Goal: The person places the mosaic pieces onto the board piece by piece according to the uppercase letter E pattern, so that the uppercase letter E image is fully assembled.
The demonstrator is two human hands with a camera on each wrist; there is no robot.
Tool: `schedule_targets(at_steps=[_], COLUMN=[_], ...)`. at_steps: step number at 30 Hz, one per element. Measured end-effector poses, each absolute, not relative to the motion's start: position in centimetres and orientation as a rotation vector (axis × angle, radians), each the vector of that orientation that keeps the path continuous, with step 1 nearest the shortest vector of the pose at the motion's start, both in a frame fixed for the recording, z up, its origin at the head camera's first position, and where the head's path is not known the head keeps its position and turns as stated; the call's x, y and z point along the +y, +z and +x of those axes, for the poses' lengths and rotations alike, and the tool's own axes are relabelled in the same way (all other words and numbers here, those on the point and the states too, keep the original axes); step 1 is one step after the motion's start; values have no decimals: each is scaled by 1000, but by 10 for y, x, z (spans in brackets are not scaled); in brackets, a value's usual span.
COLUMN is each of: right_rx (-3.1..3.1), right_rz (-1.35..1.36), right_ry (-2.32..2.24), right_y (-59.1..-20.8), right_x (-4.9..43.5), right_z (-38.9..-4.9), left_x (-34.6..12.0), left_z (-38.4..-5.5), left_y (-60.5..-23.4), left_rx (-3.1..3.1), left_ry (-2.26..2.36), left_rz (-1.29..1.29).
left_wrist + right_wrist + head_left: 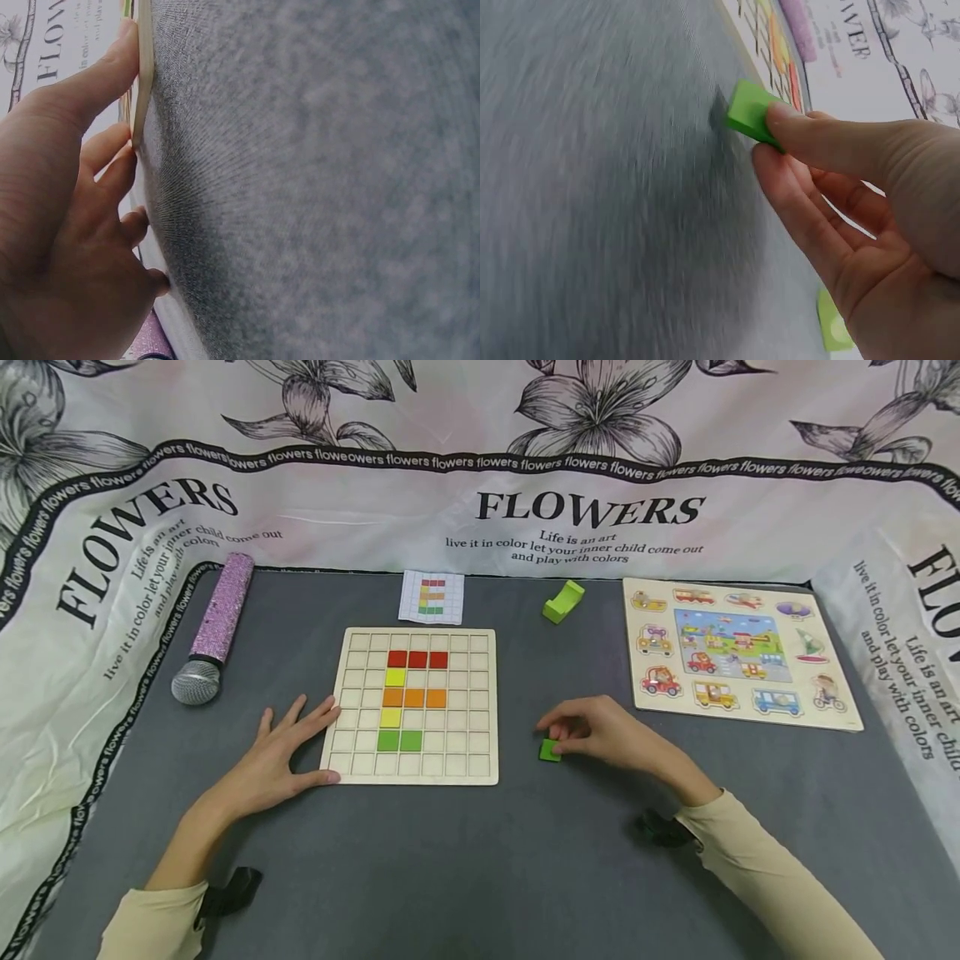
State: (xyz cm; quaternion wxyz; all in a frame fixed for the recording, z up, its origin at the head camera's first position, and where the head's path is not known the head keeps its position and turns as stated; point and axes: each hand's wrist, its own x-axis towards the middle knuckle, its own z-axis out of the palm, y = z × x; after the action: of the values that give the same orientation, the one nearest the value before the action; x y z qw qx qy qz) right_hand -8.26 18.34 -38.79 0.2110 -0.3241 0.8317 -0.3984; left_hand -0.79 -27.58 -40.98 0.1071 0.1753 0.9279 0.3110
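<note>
Between thumb and fingers my right hand (603, 731) pinches a small green square tile (751, 112), to the right of the wooden grid board (450, 768). With fingers spread, my left hand (273, 764) touches the board's left edge with its thumb and fingertips. In the board's cells lie a row of red tiles (418, 660), a yellow tile (395, 677), a row of orange tiles (413, 697), another yellow tile (390, 717) and two green tiles (399, 740). Behind the board lies a paper card (408, 597) with a printed coloured grid pattern.
A bright green curved block (563, 602) lies behind my right hand. The wooden vehicle puzzle board (742, 702) is at the right, and a pink glittery microphone (225, 610) at the left. A flower-printed cloth (360, 510) borders the grey table surface (450, 877).
</note>
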Motion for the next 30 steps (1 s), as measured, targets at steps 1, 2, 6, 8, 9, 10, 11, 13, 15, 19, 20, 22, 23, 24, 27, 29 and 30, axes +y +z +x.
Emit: schedule_targets(at_steps=[1, 2, 6, 8, 9, 10, 11, 13, 15, 19, 20, 22, 23, 24, 27, 29, 30], right_rx=[2303, 2294, 2283, 2283, 2283, 2282, 2285, 2277, 2243, 2179, 2172, 2185, 2201, 2215, 2237, 2242, 2236], right_rz=[-894, -887, -903, -915, -923, -925, -928, -925, -917, -929, -939, -962, -973, -982, -995, -1004, -1007], right_ry=[-1131, -1156, -1243, -1279, -1294, -1306, -1312, -1320, -1332, -1358, -1362, -1355, -1347, -1340, -1311, -1294, -1287], right_y=[-390, -392, -395, -395, -396, -396, -397, -398, -400, -403, -404, -405, -405, -406, -407, -408, -408], right_x=[180, 176, 155, 142, 135, 128, 121, 107, 94, 71, 66, 58, 56, 54, 50, 48, 47], right_z=[-83, -84, -85, -87, -88, -88, -89, -90, -91, -91, -91, -92, -92, -92, -92, -92, -92], left_x=[-276, -276, -276, -276, -275, -275, -275, -274, -273, -275, -276, -277, -277, -277, -277, -277, -277], left_z=[-8, -8, -9, -10, -11, -12, -13, -13, -13, -8, -7, -6, -6, -7, -7, -7, -7], left_y=[-409, -409, -408, -408, -408, -409, -409, -411, -412, -415, -416, -415, -414, -413, -411, -410, -410], left_rx=[2731, 2730, 2727, 2732, 2733, 2734, 2730, 2722, 2710, 2712, 2718, 2728, 2732, 2732, 2734, 2731, 2731], left_ry=[912, 911, 902, 900, 896, 896, 896, 902, 907, 906, 902, 901, 902, 901, 902, 897, 895], left_rz=[516, 519, 527, 537, 539, 540, 539, 543, 540, 542, 542, 546, 549, 551, 558, 558, 559])
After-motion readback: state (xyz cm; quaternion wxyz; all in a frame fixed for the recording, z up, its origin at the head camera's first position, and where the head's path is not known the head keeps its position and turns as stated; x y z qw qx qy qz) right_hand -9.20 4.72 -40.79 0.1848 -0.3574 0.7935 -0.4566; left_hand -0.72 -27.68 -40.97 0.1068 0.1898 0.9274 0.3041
